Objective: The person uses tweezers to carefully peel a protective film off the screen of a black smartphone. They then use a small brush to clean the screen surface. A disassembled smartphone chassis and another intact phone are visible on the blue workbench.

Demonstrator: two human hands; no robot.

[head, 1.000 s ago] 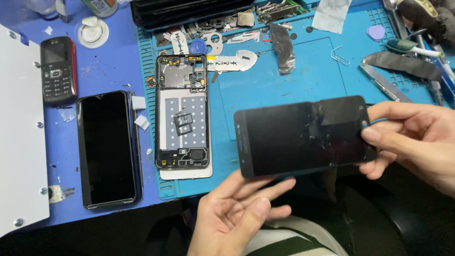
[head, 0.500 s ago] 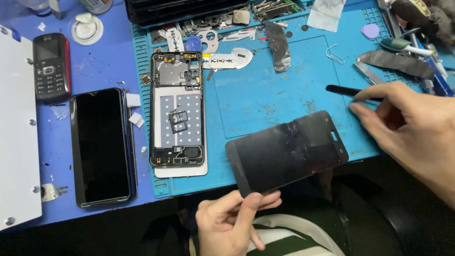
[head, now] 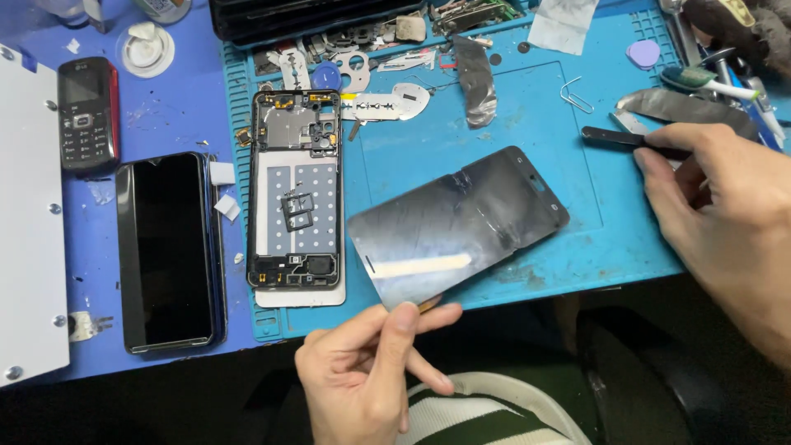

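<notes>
My left hand (head: 372, 371) pinches the near corner of a dark, smudged phone screen panel (head: 457, 227), which tilts across the front edge of the blue work mat (head: 535, 140). My right hand (head: 717, 206) is at the right of the mat, its fingers closed on a thin black tool (head: 614, 138) that points left. An opened phone frame (head: 297, 198) with bare inner parts lies flat on the mat, left of the panel.
A black smartphone (head: 170, 250) and a small keypad phone (head: 86, 113) lie on the blue table at left, beside a white panel (head: 29, 222). Metal shields, a paper clip (head: 577, 96), a purple pick (head: 643, 53) and tools crowd the mat's far edge.
My right hand let go of the screen panel and moved right to grip the black tool. The panel now rests tilted on the mat, held only by my left hand.
</notes>
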